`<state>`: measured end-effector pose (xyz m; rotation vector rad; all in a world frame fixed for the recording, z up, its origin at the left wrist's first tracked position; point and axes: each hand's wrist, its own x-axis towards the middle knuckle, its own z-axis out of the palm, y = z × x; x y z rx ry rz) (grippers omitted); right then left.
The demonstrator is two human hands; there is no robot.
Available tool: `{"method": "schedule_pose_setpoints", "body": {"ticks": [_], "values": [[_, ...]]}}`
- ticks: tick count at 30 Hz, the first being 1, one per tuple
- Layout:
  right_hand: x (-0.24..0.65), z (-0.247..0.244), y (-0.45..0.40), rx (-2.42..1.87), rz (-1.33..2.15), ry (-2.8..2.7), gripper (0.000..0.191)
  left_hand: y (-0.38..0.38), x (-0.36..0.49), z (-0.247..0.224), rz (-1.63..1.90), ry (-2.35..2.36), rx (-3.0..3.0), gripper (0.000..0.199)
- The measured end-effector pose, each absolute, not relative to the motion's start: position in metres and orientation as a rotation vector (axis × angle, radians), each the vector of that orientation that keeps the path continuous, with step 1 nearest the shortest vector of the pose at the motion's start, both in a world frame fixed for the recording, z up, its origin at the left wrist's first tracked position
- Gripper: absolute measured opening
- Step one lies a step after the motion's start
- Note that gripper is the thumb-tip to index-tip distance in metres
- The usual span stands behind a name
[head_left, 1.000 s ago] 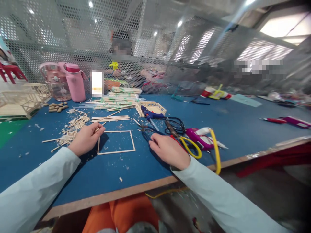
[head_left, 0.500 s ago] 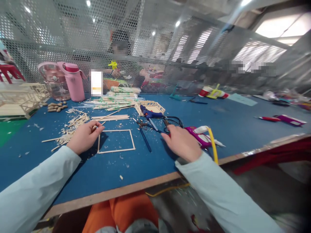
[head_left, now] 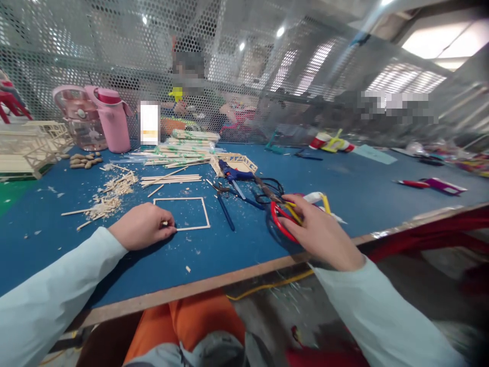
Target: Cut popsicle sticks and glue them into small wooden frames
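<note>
Scissors in Right Hand, Stick Frame by Left

From the head camera, clasped the handles of red-and-yellow scissors (head_left: 274,216) in the right hand (head_left: 324,229), with thumb and fingers closed around the loops. Curled the fingers of the left hand (head_left: 142,227) tightly at the near left corner of a rectangular stick frame (head_left: 207,211), with a small pale tip at the fingertips. Could not tell whether a loose stick or the frame itself was pinched there. Had the frame lying flat on the blue tabletop (head_left: 244,250), between both hands and near the table's front edge.

Showed blue-handled pliers (head_left: 226,210) just right of the frame, with a blue glue gun (head_left: 239,174) farther back, next to a small lattice piece (head_left: 250,164). Displayed a row of bare sticks (head_left: 179,178) on the far side of the frame, packaged sticks (head_left: 191,148) beyond it, and a heap of broken bits (head_left: 118,186) to the left. Also captured peanuts (head_left: 82,162) before two drink bottles (head_left: 115,127) at far left, wooden models (head_left: 19,158) beside them at the left edge, and a red pen (head_left: 412,183) well off to the right.
</note>
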<state>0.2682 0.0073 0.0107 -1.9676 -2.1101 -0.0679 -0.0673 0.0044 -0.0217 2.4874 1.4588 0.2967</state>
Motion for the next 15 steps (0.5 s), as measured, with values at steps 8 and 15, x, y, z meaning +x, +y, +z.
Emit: {"method": "schedule_pose_setpoints", "body": {"ticks": [8, 15], "values": [[0.255, 0.005, -0.05, -1.656, 0.265, -2.436, 0.04, 0.002, -0.061, -0.023, 0.314, 1.536, 2.45, 0.026], [0.253, -0.008, -0.059, -1.696, 0.128, -2.538, 0.044, -0.003, -0.054, -0.022, 0.161, 1.544, 2.619, 0.028]]}}
